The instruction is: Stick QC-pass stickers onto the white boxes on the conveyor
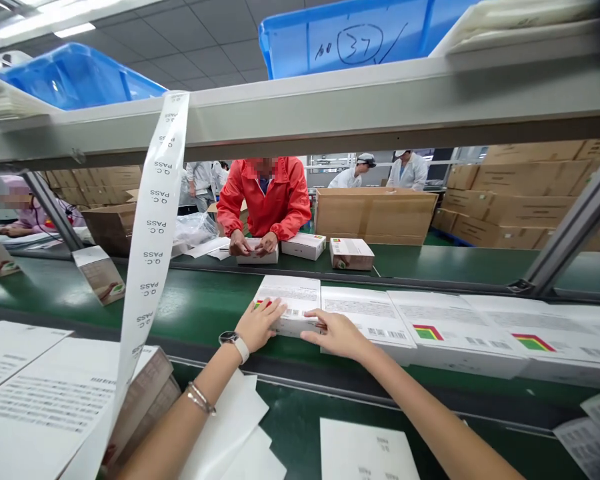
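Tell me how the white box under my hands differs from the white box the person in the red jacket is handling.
The near box lies on the closer green belt, first in a touching row of boxes; the far box sits alone across the line. The left hand and right hand rest flat on the near box; the far box is clasped by the worker's hands. Both are white, flat cartons.

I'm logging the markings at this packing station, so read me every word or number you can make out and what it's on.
"Q.C. PASS", repeated down the hanging sticker strip.
"37", circled by hand, on the blue bin overhead.
Fine print and barcodes on the white box under the left hand and right hand: too small to read.
Printed sheets at left: blurred.
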Available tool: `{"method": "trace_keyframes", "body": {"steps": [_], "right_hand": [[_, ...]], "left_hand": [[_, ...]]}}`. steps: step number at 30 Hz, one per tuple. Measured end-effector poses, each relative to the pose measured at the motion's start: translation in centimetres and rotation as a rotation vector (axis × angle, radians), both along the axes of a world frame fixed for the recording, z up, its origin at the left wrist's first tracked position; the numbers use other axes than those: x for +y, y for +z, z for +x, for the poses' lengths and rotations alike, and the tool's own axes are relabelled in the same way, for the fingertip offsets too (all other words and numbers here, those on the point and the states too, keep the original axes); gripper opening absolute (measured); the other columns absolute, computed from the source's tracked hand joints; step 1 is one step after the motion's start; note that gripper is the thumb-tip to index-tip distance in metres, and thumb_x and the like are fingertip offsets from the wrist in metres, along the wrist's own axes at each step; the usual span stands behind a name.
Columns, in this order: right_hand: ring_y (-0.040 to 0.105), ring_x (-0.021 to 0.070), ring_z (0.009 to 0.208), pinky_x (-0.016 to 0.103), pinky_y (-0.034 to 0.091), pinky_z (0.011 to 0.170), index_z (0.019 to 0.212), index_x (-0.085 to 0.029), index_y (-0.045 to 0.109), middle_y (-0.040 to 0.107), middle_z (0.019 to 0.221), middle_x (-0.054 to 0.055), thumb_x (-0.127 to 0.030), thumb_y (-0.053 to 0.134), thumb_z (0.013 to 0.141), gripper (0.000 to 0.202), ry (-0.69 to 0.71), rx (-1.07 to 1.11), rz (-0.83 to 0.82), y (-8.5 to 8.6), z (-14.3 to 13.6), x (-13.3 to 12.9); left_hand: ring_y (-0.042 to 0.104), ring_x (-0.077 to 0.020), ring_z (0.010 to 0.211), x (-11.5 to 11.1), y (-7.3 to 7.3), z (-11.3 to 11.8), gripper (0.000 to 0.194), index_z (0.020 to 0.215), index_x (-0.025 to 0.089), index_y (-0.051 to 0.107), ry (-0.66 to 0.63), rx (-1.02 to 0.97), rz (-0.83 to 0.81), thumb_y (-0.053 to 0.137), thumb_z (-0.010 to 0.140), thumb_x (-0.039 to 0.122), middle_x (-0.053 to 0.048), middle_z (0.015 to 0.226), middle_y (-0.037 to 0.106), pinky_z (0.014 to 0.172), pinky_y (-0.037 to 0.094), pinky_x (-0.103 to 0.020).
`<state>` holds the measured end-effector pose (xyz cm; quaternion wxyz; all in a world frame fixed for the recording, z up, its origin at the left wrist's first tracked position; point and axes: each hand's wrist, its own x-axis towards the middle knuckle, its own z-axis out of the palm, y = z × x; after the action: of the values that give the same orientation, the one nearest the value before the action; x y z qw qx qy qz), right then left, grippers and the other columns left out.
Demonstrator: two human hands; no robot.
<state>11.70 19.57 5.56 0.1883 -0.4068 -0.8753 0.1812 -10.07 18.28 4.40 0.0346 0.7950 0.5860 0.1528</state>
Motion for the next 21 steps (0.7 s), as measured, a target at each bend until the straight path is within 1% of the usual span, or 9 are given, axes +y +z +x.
{"method": "trace_keyframes", "body": {"steps": [2, 4, 5, 7, 8, 10, 12, 15, 21], "right_hand": [[0.056, 0.0146, 0.064, 0.022, 0.036, 0.057, 0.093, -0.022, 0.054, 0.062, 0.073, 0.0, -0.046, 0.031, 0.085, 0.034, 0.019, 0.057, -0.049, 0.4, 2.2, -2.5], [0.053, 0.0138, 0.061, 0.023, 0.034, 0.055, 0.077, -0.022, 0.053, 0.059, 0.069, 0.0, -0.04, 0.023, 0.088, 0.036, -0.006, 0.015, -0.023, 0.0, 4.4, -5.1], [0.053, 0.0137, 0.059, 0.023, 0.033, 0.054, 0.072, -0.021, 0.052, 0.058, 0.067, 0.0, -0.039, 0.025, 0.088, 0.036, -0.032, -0.032, -0.001, -0.4, 5.5, -6.4], [0.051, 0.0134, 0.056, 0.023, 0.029, 0.051, 0.069, -0.021, 0.05, 0.057, 0.064, 0.0, -0.038, 0.032, 0.085, 0.03, -0.093, -0.145, 0.031, -1.7, 7.3, -8.6], [0.051, 0.0132, 0.055, 0.023, 0.028, 0.049, 0.068, -0.021, 0.049, 0.057, 0.063, 0.0, -0.037, 0.036, 0.084, 0.026, -0.116, -0.196, 0.039, -2.5, 8.0, -9.6], [0.051, 0.0131, 0.054, 0.024, 0.026, 0.047, 0.068, -0.021, 0.049, 0.057, 0.063, 0.0, -0.036, 0.039, 0.082, 0.023, -0.147, -0.276, 0.05, -3.9, 9.0, -11.1], [0.052, 0.0135, 0.054, 0.025, 0.024, 0.047, 0.067, -0.021, 0.049, 0.057, 0.062, 0.0, -0.034, 0.04, 0.081, 0.022, -0.158, -0.334, 0.057, -4.9, 9.5, -12.0], [0.052, 0.0138, 0.055, 0.025, 0.022, 0.046, 0.067, -0.02, 0.05, 0.057, 0.063, 0.0, -0.034, 0.042, 0.081, 0.021, -0.15, -0.378, 0.069, -5.5, 9.5, -12.7], [0.051, 0.0136, 0.057, 0.025, 0.021, 0.047, 0.068, -0.02, 0.052, 0.056, 0.064, 0.0, -0.037, 0.043, 0.08, 0.023, -0.108, -0.339, 0.098, -5.9, 8.6, -13.2]], "left_hand": [[0.028, -0.0216, 0.123, -2.0, 0.2, 1.0, 0.044, 0.121, 0.029, 0.044, -0.007, -0.006, -0.012, 0.053, 0.078, 0.027, 0.0, 0.131, 0.037, 0.102, 0.012, -0.039], [0.026, -0.0195, 0.123, -4.7, 0.0, 2.8, 0.04, 0.122, 0.028, 0.043, -0.119, -0.027, -0.037, 0.044, 0.083, 0.037, 0.0, 0.131, 0.037, 0.103, 0.011, -0.038], [0.025, -0.0197, 0.124, -6.2, -0.2, 3.9, 0.043, 0.123, 0.029, 0.041, -0.212, -0.04, -0.066, 0.042, 0.083, 0.043, 0.001, 0.132, 0.036, 0.103, 0.011, -0.038], [0.021, -0.0236, 0.125, -9.1, -1.0, 6.0, 0.052, 0.126, 0.031, 0.037, -0.389, -0.054, -0.171, 0.044, 0.078, 0.053, 0.001, 0.134, 0.031, 0.102, 0.009, -0.044], [0.019, -0.0257, 0.126, -10.3, -1.4, 6.9, 0.058, 0.127, 0.031, 0.034, -0.446, -0.061, -0.217, 0.045, 0.076, 0.056, 0.001, 0.135, 0.029, 0.102, 0.008, -0.047], [0.016, -0.0282, 0.126, -11.9, -2.5, 8.2, 0.065, 0.129, 0.031, 0.029, -0.512, -0.073, -0.271, 0.044, 0.074, 0.061, -0.001, 0.135, 0.028, 0.101, 0.006, -0.05], [0.014, -0.0291, 0.126, -12.6, -3.4, 8.7, 0.068, 0.13, 0.03, 0.027, -0.546, -0.076, -0.284, 0.042, 0.073, 0.063, -0.001, 0.135, 0.03, 0.1, 0.004, -0.052], [0.016, -0.0298, 0.126, -12.6, -4.3, 8.9, 0.068, 0.13, 0.03, 0.029, -0.565, -0.057, -0.289, 0.041, 0.073, 0.064, -0.001, 0.134, 0.032, 0.1, 0.002, -0.054], [0.015, -0.0308, 0.126, -12.2, -4.5, 8.6, 0.07, 0.131, 0.028, 0.027, -0.581, -0.026, -0.299, 0.037, 0.073, 0.066, -0.001, 0.135, 0.028, 0.098, 0.003, -0.057]]}}
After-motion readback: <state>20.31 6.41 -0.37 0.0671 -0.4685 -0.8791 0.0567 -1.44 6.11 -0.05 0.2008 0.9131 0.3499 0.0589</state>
